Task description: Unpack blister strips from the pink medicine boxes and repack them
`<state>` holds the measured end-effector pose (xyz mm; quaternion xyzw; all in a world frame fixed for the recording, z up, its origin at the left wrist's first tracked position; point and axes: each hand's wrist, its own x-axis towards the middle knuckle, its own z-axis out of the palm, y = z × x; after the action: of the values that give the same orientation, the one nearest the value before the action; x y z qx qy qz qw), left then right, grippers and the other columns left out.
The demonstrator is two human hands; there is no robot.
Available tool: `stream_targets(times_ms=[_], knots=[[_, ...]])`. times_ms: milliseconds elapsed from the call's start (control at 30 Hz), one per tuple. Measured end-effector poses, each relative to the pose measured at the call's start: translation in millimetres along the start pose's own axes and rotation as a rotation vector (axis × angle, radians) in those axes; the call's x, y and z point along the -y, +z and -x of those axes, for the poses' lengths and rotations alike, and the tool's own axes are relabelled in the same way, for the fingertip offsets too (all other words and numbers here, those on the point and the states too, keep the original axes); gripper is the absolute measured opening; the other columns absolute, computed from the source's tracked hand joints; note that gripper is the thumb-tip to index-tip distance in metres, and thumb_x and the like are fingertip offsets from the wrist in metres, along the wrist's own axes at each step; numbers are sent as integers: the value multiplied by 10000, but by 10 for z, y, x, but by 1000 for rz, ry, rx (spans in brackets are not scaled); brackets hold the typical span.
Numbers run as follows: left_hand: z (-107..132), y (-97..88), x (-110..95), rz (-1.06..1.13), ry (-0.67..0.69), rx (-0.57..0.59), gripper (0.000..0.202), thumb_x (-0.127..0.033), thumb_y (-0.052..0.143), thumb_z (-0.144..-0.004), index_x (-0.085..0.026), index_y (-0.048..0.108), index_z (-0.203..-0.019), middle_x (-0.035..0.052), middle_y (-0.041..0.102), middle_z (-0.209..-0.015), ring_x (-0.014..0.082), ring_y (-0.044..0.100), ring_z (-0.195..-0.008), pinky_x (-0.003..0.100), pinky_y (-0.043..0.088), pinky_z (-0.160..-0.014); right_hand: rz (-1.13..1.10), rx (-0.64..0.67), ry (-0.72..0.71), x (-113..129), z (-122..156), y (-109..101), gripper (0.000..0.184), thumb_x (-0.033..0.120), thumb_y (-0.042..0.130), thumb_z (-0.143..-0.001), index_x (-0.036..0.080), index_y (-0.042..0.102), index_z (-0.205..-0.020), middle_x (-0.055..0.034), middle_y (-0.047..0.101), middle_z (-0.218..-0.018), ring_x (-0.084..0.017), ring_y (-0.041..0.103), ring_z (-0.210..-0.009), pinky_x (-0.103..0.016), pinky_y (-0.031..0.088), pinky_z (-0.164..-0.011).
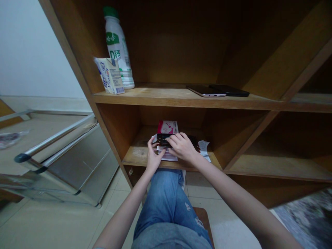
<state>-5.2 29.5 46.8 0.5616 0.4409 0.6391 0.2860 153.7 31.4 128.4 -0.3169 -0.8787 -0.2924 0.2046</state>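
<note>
On the lower shelf lies a pink and white carton [168,127], its end toward me open. Several slim, dark, glossy vials [163,141] show in the opening; their exact kind is hard to make out. My left hand [155,155] is closed around the carton's left front edge, with the thumb at its lower flap. From the right, my right hand [182,146] reaches over the opening, its fingers bent onto the dark vials; the fingertips are partly hidden. More dark pieces with reddish-brown ends [196,143] lie just beyond my right hand, partly covered by it.
A creased white paper [204,149] lies at the shelf's right. On the upper shelf [160,95] stand a white bottle with a green cap [119,52] and a drink carton [110,76], with two phones [207,91] lying flat. A metal-framed rack [59,138] is at left.
</note>
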Motion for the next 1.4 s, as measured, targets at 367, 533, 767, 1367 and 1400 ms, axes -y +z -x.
stream_targets(times_ms=[367, 533, 767, 1367, 1400], knots=[[-17, 75, -7, 29, -20, -75, 613, -204, 671, -680, -232, 372, -1214, 93, 527, -1183, 177, 574, -1003, 301, 480, -827, -114, 47, 9, -8, 27, -134, 403, 296, 573, -805, 115, 520, -1161, -152, 540, -1153, -260, 461, -990, -384, 342, -871], [-30, 90, -3, 50, -16, -91, 620, -203, 672, -679, -217, 368, -1220, 95, 552, -1127, 172, 594, -951, 317, 489, -822, -87, 77, 19, 20, 8, -82, 366, 204, 553, -810, 106, 517, -1160, -165, 545, -1184, -255, 490, -981, -366, 378, -854], [-21, 82, -7, -6, -17, -103, 639, -174, 651, -684, -224, 346, -1243, 99, 532, -1162, 172, 586, -953, 329, 490, -829, -57, 52, -33, -2, -22, -15, 264, 157, 445, -876, 94, 545, -1111, -165, 572, -1209, -241, 519, -1008, -366, 391, -873], [24, 107, 59, -77, 74, -91, 690, -193, 667, -693, -200, 325, -1292, 118, 521, -1175, 212, 570, -1020, 377, 466, -893, -163, -21, -80, -99, 38, -104, 352, 264, 561, -837, 106, 525, -1149, -161, 570, -1245, -248, 517, -1097, -378, 477, -885], [11, 111, 75, -75, 81, -102, 711, -175, 672, -676, -202, 327, -1297, 120, 511, -1189, 221, 560, -1042, 385, 460, -905, -172, -26, -96, -82, 35, -121, 351, 267, 560, -838, 103, 524, -1146, -163, 572, -1243, -245, 518, -1097, -373, 484, -880]])
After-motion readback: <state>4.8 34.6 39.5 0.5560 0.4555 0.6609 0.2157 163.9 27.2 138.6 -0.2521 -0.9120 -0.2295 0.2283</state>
